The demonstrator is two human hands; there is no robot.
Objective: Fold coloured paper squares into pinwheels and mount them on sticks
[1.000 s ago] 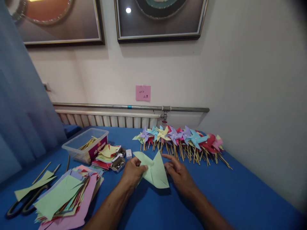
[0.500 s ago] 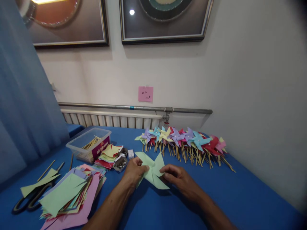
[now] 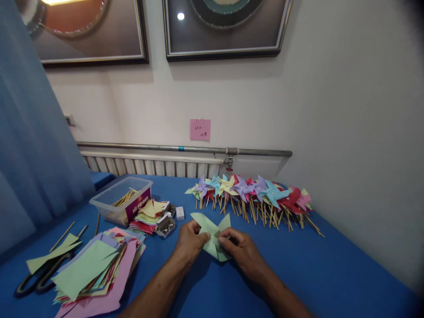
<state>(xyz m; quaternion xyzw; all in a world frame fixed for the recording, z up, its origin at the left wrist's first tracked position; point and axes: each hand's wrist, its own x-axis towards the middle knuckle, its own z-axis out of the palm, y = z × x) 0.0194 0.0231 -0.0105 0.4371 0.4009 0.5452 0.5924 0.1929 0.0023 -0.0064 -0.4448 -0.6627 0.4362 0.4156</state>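
Observation:
A light green paper pinwheel (image 3: 212,243), partly folded, is held above the blue table between both hands. My left hand (image 3: 191,242) pinches it at the left, the thumb pressing near its centre. With thumb and fingers, my right hand (image 3: 241,248) grips a paper corner bent in toward the middle. Two of the blades stick up at the back; the underside and the fingers beneath are hidden. Just beyond my left hand sit small open boxes of metal pins (image 3: 166,226) and a small white box (image 3: 179,213).
Finished pinwheels (image 3: 243,190) on sticks lie in a row at the back right. On the left are a stack of coloured paper (image 3: 89,269), black-handled scissors (image 3: 44,276), a clear plastic box (image 3: 121,201) with sticks, and cut paper pieces (image 3: 150,212). A pipe (image 3: 205,150) runs along the wall.
My right hand has moved left, bringing the green paper's right corner in toward the centre. My left hand keeps its pinch, and the pinwheel has shifted slightly. The view has moved a little.

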